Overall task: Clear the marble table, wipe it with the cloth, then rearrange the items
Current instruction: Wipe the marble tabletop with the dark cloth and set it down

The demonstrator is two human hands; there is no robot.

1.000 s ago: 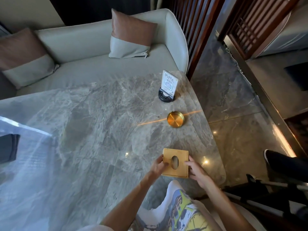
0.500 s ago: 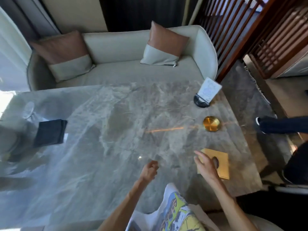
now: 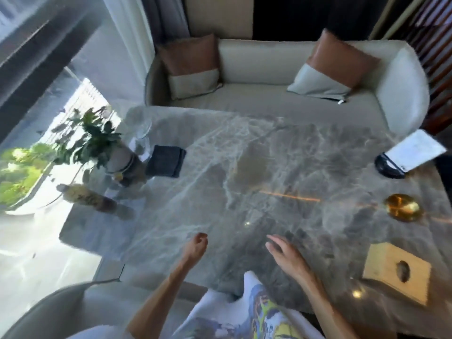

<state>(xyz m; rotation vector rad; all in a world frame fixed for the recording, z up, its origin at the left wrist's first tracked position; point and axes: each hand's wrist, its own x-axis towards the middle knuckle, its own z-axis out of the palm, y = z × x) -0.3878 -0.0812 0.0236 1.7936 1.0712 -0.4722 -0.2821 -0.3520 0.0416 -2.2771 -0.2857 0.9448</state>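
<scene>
Nearby, plant point(image 3: 95, 140) beside dark cloth point(image 3: 166, 160).

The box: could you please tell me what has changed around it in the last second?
The left hand let go of the box first, then the right hand; both now hover empty over the table. Box, dish and card stand stayed put.

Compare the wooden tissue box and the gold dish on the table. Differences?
Shape: the wooden tissue box is a square block with an oval slot on top; the gold dish is round and shallow. Finish: the box is matte pale wood, the dish is shiny metal. Position: the box sits nearer the person, the dish farther back. Shared: both rest on the marble table, on its right side, untouched.
</scene>
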